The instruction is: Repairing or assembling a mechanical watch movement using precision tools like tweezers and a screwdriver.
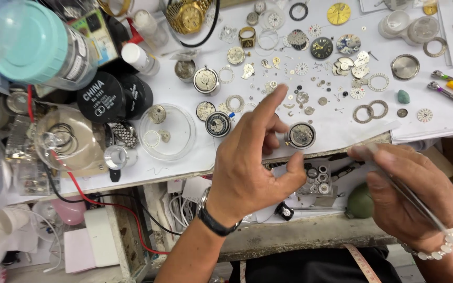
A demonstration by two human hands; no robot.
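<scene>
The left hand (252,162) is partly open, forefinger extended, fingertips at a round watch movement (301,135) lying near the front edge of the white paper-covered bench (184,162). The right hand (412,196) is closed around a slim metal tool (410,196). Loose gears, dials, rings and a clear dish (167,131) crowd the surface.

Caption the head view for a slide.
Left hand steadies a round watch movement at the bench edge; right hand holds tweezers amid scattered watch parts.

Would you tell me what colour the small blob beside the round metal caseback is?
The small blob is teal green, clearest in the head view.
</scene>
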